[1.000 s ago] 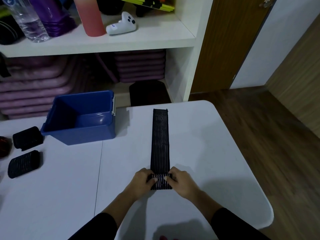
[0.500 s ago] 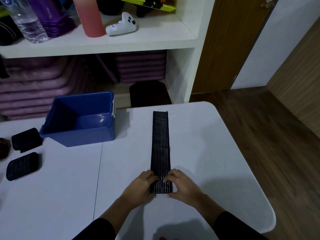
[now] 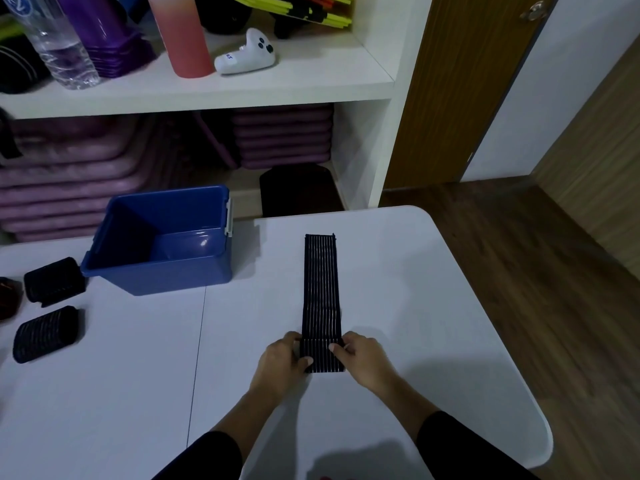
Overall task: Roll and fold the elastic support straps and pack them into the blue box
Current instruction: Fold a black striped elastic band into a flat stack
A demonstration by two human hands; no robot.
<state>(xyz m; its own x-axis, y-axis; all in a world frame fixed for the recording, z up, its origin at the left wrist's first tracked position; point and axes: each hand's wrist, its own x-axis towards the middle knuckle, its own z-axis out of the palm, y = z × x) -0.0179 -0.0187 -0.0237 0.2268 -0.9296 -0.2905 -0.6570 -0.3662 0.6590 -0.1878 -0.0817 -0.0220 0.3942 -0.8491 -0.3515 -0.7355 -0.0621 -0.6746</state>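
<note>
A long black ribbed elastic strap [image 3: 320,285] lies flat on the white table [image 3: 433,306], running away from me. Its near end is turned over into a short fold. My left hand [image 3: 282,362] pinches that fold at its left edge, thumb on top. My right hand [image 3: 363,358] pinches it at the right edge. The blue box [image 3: 166,247] stands open and looks empty at the left rear of the table. Two rolled black straps [image 3: 53,279] [image 3: 45,332] lie left of the box.
A dark reddish object [image 3: 7,299] sits at the far left edge. Behind the table a white shelf [image 3: 207,95] holds bottles, a pink tumbler and a white controller; purple mats are stacked below. The table's rounded right edge drops to wooden floor [image 3: 519,271].
Both hands have kept hold of the strap's near end and turned the fold over once more; the flat part looks a little shorter. The box and rolled straps have not moved.
</note>
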